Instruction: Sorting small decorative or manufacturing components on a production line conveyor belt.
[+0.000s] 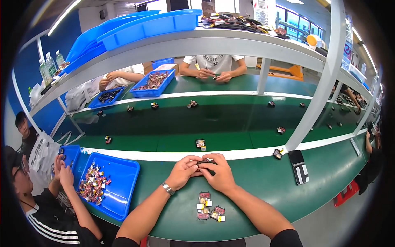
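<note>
My left hand (182, 172), with a metal watch band at its wrist, and my right hand (219, 173) meet over the green worktop near the white rail. Both are closed, fingertips together, round a small dark piece (204, 161). Fingers cover most of it, so its kind cannot be made out. Between my forearms lies a small group of black-edged pieces (203, 213) with reddish faces and white and yellow tags. One such piece (218, 213) sits tilted at the right of the group.
To my left, a blue tray (131, 173) holds many small tagged parts, beside a seated co-worker (41, 210). A black and white case (299, 166) lies to the right near a metal post (319, 86). Beyond the rail, a green conveyor belt (173, 133) carries scattered pieces. Another person sits opposite.
</note>
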`<state>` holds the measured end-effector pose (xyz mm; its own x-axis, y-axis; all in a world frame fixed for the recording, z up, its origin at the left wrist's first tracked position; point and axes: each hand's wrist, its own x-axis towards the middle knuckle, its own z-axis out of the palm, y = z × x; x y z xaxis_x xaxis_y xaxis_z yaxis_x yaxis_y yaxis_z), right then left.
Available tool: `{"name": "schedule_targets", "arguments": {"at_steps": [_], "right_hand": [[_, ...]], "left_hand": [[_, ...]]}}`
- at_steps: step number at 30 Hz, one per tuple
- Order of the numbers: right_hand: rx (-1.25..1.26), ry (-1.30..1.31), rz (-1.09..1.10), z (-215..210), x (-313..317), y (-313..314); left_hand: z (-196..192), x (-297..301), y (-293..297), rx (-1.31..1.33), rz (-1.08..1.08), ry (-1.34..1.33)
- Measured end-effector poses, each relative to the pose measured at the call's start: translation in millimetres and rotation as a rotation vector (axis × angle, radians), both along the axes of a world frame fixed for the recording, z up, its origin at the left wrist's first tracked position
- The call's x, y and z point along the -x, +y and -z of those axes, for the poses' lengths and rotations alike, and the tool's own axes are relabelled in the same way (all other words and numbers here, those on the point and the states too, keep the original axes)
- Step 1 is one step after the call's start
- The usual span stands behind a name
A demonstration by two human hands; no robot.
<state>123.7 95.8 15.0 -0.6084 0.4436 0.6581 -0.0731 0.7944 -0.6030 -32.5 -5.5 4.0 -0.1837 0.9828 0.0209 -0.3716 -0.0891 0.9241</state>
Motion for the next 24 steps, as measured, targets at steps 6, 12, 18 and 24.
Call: {"name": "schedule_targets", "arguments": {"at_steps": [6,12,18,24], "right_hand": [[0.021,-0.004,0.011,-1.0,-0.1,-0.9],[0.030,-0.001,-0.015,-7.0,-2.4,-1.6],[0.017,-0.002,0.003,-1.3,-3.5,-2.7],[0.046,0.023,-0.034,-4.8,-3.5,-3.0]], "left_hand": [[-1.4,-2.5,1.0,-0.008,0.016,0.001],[0.9,-3.7,2.5,0.002,-0.002,0.034],[1.2,-3.6,1.3,0.014,-0.013,0.032],[3.2,-2.9,1.8,-0.019,-0.042,0.040]]}}
